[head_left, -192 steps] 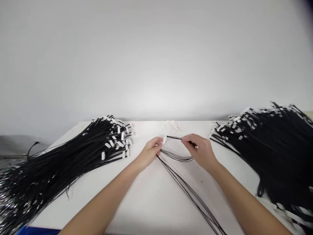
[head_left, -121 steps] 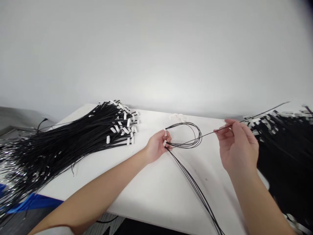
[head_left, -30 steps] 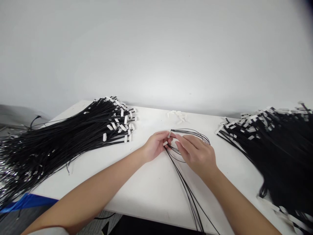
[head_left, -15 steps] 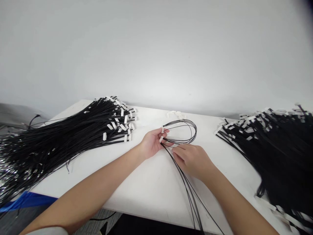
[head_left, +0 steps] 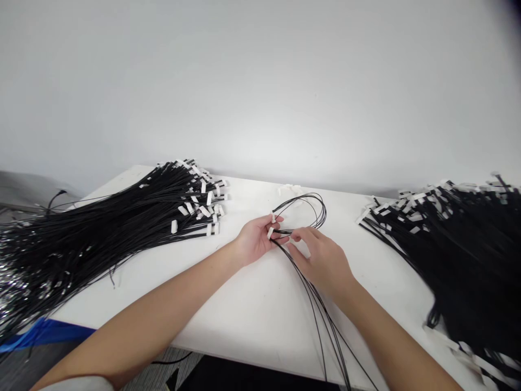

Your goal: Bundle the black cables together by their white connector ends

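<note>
My left hand is closed on the white-tagged ends of several thin black cables, which loop up and back behind my fingers. Their long tails run toward me across the white table and off its front edge. My right hand sits right beside the left, fingertips pinched on the cables where the loop crosses the tails.
A big pile of black cables with white tags lies at the left. Another large pile covers the right side. A few loose white tags lie near the back edge by the white wall.
My right hand has moved up from the tails to the crossing point beside my left hand. The loop now stands a little taller and narrower.
</note>
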`<state>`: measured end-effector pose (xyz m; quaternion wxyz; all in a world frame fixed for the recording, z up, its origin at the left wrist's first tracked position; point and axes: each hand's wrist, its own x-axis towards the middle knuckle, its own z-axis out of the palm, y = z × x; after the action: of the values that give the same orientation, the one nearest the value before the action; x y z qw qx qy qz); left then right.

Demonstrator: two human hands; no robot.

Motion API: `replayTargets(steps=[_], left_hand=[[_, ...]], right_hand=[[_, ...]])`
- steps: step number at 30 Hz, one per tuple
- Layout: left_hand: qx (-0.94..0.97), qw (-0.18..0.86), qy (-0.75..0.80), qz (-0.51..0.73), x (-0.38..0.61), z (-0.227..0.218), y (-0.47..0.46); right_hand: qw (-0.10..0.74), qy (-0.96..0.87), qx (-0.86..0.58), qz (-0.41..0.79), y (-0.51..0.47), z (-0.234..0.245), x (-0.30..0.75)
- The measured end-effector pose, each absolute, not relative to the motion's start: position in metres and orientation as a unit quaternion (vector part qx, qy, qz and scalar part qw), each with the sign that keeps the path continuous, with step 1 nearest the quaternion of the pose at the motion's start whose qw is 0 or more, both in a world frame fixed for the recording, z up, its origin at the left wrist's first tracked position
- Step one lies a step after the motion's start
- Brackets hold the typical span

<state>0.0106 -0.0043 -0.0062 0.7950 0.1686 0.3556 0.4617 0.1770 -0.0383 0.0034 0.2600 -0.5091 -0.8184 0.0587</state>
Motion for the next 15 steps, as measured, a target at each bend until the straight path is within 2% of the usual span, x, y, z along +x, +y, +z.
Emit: replayTargets(steps=[7, 15], left_hand=[[0.169, 0.793, 0.343, 0.474, 0.0131, -0.0065, -0.0047], [0.181, 0.793, 0.343, 0.47, 0.014, -0.0069, -0.0049]], right_hand=[[0.229, -0.807, -0.507, 0.198, -0.0384, 0.0068, 0.1767], [0.23, -0.799, -0.516, 0.205, -0.0407, 0.0036, 0.1726]])
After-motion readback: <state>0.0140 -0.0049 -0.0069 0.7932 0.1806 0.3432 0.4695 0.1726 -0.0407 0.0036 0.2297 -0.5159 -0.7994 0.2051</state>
